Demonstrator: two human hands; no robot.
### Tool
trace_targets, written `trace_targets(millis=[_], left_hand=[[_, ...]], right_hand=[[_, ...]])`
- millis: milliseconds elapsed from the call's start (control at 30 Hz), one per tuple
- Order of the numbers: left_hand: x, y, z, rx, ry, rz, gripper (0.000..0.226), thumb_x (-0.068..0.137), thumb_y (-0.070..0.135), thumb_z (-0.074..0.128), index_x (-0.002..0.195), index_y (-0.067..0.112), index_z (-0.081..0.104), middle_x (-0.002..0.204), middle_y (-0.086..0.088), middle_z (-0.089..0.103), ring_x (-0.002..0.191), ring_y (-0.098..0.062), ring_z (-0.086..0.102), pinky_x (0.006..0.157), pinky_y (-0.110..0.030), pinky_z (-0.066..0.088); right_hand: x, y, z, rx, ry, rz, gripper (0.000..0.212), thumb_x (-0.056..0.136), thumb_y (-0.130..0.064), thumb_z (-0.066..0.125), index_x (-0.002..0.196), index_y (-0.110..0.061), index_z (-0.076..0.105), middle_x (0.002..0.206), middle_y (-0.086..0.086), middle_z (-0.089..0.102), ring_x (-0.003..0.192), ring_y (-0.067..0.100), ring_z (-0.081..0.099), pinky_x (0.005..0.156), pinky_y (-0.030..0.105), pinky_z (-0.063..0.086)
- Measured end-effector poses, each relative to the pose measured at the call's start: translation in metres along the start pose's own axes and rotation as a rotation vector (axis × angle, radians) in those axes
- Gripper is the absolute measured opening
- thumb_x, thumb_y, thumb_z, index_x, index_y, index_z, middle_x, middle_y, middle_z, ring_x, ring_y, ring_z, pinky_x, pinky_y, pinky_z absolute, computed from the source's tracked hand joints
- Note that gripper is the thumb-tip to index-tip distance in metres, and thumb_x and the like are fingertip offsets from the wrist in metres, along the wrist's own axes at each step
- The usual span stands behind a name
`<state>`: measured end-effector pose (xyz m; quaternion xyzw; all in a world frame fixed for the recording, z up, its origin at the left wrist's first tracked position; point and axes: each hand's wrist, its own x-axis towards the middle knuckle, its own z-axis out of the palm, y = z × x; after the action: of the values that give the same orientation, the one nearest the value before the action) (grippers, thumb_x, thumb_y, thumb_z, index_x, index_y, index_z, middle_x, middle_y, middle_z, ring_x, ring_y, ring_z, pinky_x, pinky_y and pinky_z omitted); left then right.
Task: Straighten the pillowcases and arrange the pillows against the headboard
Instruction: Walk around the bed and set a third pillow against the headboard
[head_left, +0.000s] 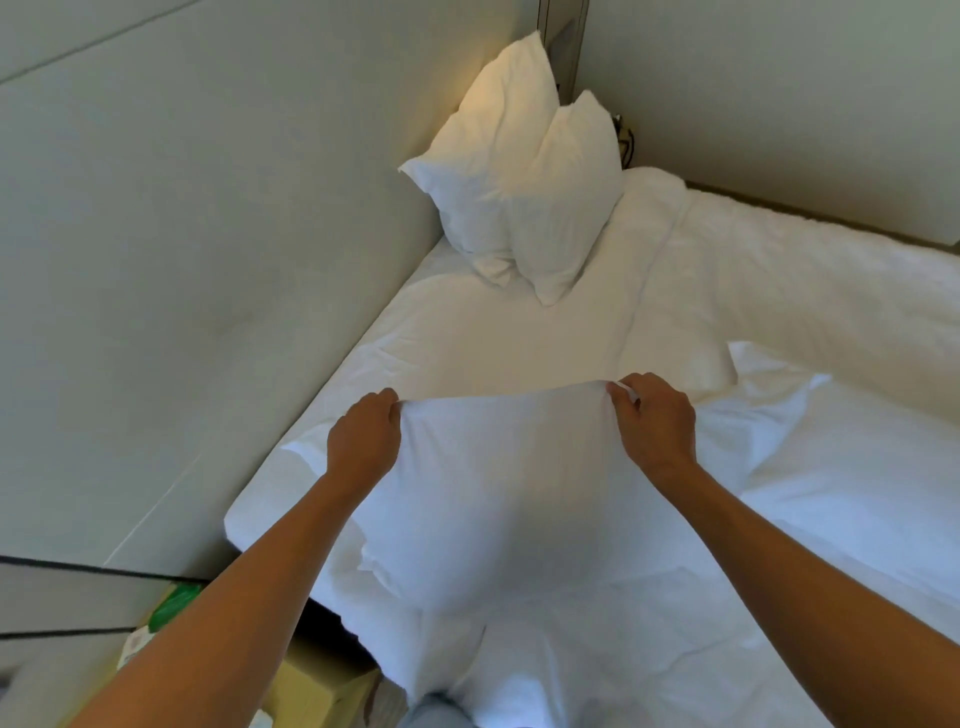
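I hold a white pillow (509, 493) in its case up over the near end of the bed. My left hand (363, 441) grips its upper left corner and my right hand (654, 421) grips its upper right corner, so the top edge is stretched between them. Two more white pillows (519, 176) stand upright and overlapping in the far corner, leaning on the pale padded headboard (208, 260) that runs along the left. Another white pillow (852, 467) lies flat on the bed to the right of my right arm.
The bed (493, 338) has a white sheet and a rumpled white duvet (779, 280) at the right. A cardboard box (322, 680) with a green-and-white packet (171, 608) sits on the floor at the lower left. A wall closes off the far right.
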<state>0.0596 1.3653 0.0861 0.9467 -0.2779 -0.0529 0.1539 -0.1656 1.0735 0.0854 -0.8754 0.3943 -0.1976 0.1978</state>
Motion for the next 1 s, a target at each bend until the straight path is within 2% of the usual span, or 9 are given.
trace_targets(millis=[67,133,200,300,400,533,667,833,1000], left_hand=[[0.017,-0.018,-0.020,-0.098,0.023,0.019,0.029,0.108,0.023,0.038,0.082,0.014,0.048,0.064,0.001,0.051,0.060,-0.024,0.051,0.052,-0.032,0.031],[0.032,-0.033,-0.039,-0.154,0.043,0.042,0.031,0.108,0.023,0.038,0.080,0.012,0.047,0.060,0.001,0.050,0.057,-0.024,0.049,0.053,-0.035,0.036],[0.046,-0.048,-0.057,-0.173,0.077,0.065,0.031,0.108,0.024,0.038,0.082,0.013,0.050,0.062,0.000,0.054,0.058,-0.024,0.051,0.055,-0.038,0.042],[0.069,-0.075,-0.084,-0.178,0.142,0.093,0.031,0.108,0.029,0.037,0.082,0.018,0.049,0.064,0.003,0.055,0.060,-0.022,0.053,0.055,-0.035,0.039],[0.088,-0.101,-0.106,-0.176,0.180,0.077,0.032,0.108,0.030,0.035,0.084,0.016,0.052,0.069,0.002,0.058,0.065,-0.023,0.057,0.060,-0.038,0.047],[0.099,-0.140,-0.120,-0.199,0.211,0.022,0.032,0.108,0.028,0.035,0.081,0.017,0.049,0.067,0.002,0.056,0.064,-0.022,0.055,0.057,-0.037,0.044],[0.098,-0.181,-0.115,-0.230,0.197,-0.105,0.030,0.108,0.028,0.036,0.082,0.017,0.049,0.069,0.001,0.057,0.066,-0.024,0.056,0.060,-0.040,0.047],[0.099,-0.213,-0.096,-0.235,0.156,-0.217,0.031,0.107,0.027,0.037,0.080,0.017,0.047,0.069,0.001,0.056,0.067,-0.024,0.056,0.058,-0.037,0.044],[0.102,-0.226,-0.071,-0.214,0.036,-0.234,0.029,0.109,0.027,0.038,0.094,0.009,0.056,0.084,-0.007,0.060,0.080,-0.031,0.059,0.073,-0.044,0.052]], right_hand=[[0.016,-0.030,0.005,0.007,0.042,0.018,0.032,0.106,-0.037,0.057,0.096,-0.013,0.073,0.093,0.006,0.072,0.082,0.029,0.067,0.073,0.028,0.041],[0.034,-0.058,0.008,0.018,0.101,0.033,0.031,0.106,-0.039,0.057,0.098,-0.013,0.074,0.092,0.005,0.071,0.081,0.026,0.064,0.074,0.028,0.039],[0.049,-0.087,0.010,0.024,0.148,0.032,0.031,0.105,-0.040,0.058,0.098,-0.015,0.074,0.087,0.000,0.067,0.078,0.021,0.059,0.073,0.027,0.038],[0.071,-0.126,0.017,0.039,0.210,-0.010,0.030,0.105,-0.040,0.058,0.096,-0.015,0.073,0.084,-0.010,0.057,0.075,0.016,0.056,0.072,0.027,0.038],[0.089,-0.161,0.030,0.053,0.215,-0.027,0.029,0.105,-0.039,0.058,0.101,-0.014,0.073,0.086,-0.007,0.063,0.077,0.016,0.058,0.073,0.028,0.042],[0.100,-0.202,0.058,0.077,0.171,-0.073,0.028,0.105,-0.037,0.060,0.101,-0.013,0.072,0.089,0.002,0.069,0.078,0.021,0.061,0.074,0.032,0.048],[0.103,-0.234,0.095,0.105,0.106,-0.111,0.026,0.104,-0.038,0.062,0.101,-0.015,0.073,0.082,-0.005,0.063,0.072,0.018,0.057,0.070,0.028,0.041],[0.109,-0.247,0.138,0.110,0.012,-0.138,0.024,0.103,-0.040,0.061,0.102,-0.018,0.072,0.085,-0.010,0.063,0.072,0.015,0.058,0.070,0.026,0.041],[0.108,-0.232,0.167,0.070,-0.114,-0.152,0.021,0.104,-0.034,0.060,0.097,-0.018,0.071,0.088,-0.004,0.064,0.075,0.021,0.062,0.069,0.031,0.044]])
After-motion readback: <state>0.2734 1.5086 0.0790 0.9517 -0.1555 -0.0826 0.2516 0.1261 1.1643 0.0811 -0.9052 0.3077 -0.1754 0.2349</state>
